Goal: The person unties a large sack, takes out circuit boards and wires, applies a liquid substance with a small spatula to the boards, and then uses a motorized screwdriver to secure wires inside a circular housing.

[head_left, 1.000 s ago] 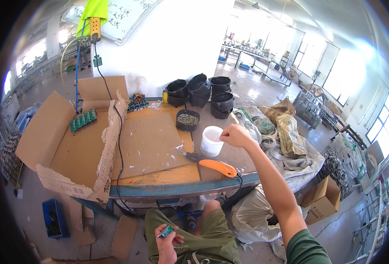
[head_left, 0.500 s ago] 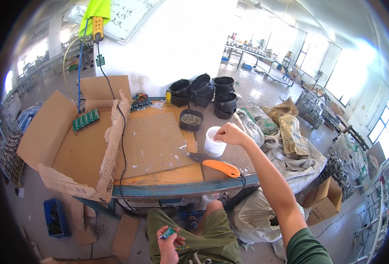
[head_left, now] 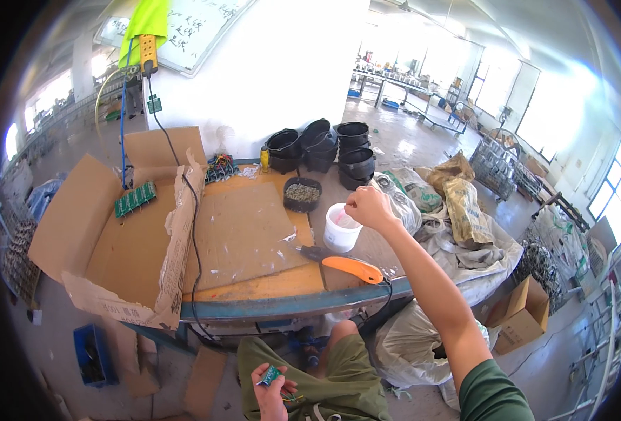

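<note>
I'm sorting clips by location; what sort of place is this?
Probably an electronics assembly workshop: the left hand holds a small green circuit board, more circuit boards lie in a cardboard box, and stacked black containers stand on the workbench.

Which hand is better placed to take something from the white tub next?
The right, I'd say: the right hand is at the rim of the white tub, while the left hand is well away, below the table edge, holding a small green circuit board.
</note>
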Demonstrator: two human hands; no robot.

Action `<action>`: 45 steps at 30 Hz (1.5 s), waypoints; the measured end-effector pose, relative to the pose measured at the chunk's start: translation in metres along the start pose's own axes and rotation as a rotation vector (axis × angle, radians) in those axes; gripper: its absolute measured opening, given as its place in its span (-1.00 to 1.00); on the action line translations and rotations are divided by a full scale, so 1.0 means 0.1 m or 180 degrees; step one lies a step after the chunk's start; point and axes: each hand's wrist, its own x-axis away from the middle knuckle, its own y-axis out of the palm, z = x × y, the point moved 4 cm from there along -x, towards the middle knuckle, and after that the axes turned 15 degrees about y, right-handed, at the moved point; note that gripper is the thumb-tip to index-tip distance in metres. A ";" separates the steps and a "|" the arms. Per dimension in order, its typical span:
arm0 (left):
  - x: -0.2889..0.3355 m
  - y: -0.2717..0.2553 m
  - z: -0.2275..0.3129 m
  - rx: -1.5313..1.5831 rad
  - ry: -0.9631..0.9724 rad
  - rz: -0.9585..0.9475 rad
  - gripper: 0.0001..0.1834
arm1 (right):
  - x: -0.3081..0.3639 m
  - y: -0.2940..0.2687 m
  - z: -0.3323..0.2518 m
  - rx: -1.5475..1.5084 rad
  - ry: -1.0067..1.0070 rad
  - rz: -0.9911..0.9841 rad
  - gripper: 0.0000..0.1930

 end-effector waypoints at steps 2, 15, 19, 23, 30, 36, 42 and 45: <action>0.00 0.03 0.02 -0.0146 0.0111 -0.0103 -0.59 | 0.01 0.00 -0.03 0.0150 -0.0143 0.0146 -0.81; -0.06 0.02 0.01 -0.0460 -0.0342 0.0081 -0.77 | -0.14 -0.06 0.17 -0.1818 0.1000 0.0097 -0.82; -0.15 -0.09 0.21 -0.0430 -0.0059 0.0197 -0.77 | -0.10 -0.23 0.30 -0.2460 0.1101 -0.0028 -0.81; -0.17 -0.03 0.41 -0.0885 0.0219 0.0059 -0.53 | -0.04 -0.20 0.44 -0.2709 0.1203 -0.0366 -0.78; -0.47 0.69 0.79 -0.1016 0.1374 -0.0831 -0.30 | 0.15 -0.28 0.28 -0.1746 0.0692 -0.0060 -0.84; -1.07 1.58 1.20 -0.1167 0.1785 -0.1566 -0.51 | 0.16 -0.29 0.13 -0.1097 -0.0395 0.0391 -0.90; -2.32 2.13 0.81 -0.2225 0.2364 -0.1839 -0.48 | 0.26 -0.41 0.06 -0.0539 -0.1050 0.0355 -0.86; -2.60 2.44 0.67 -0.2757 0.2508 -0.2061 -0.35 | 0.27 -0.40 0.07 -0.0214 -0.1268 0.0312 -0.86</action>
